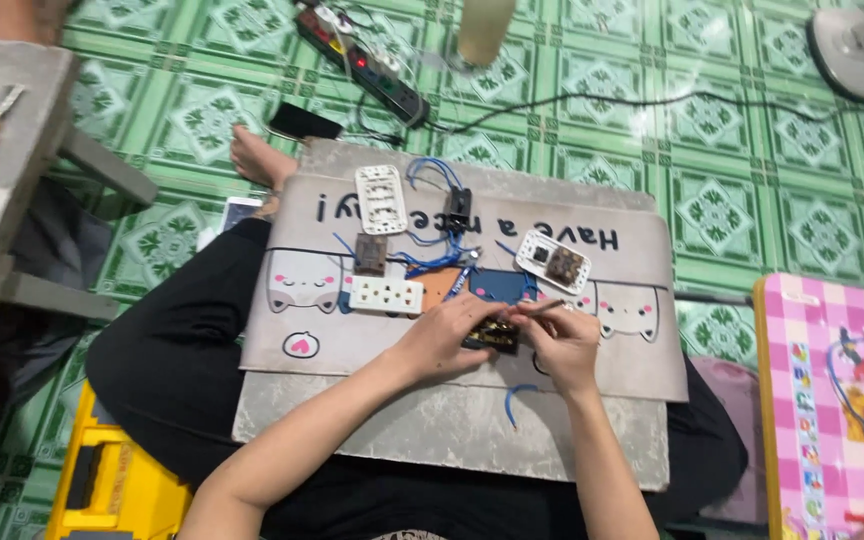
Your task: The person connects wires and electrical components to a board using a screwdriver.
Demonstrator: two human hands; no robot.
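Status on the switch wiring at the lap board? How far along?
Done: unclear; white socket plates and blue wires lie loose on the grey board. In hand: left hand holds a small dark module; right hand works a thin tool on it. Left: nothing looks assembled.

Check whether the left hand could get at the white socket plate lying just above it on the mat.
Probably yes: the white socket plate lies just beyond the left hand with nothing between, though that hand now grips a small dark module.

Lap board [572, 440] across the legs, socket plate [386, 294] left of both hands, power strip [377, 70] on floor behind
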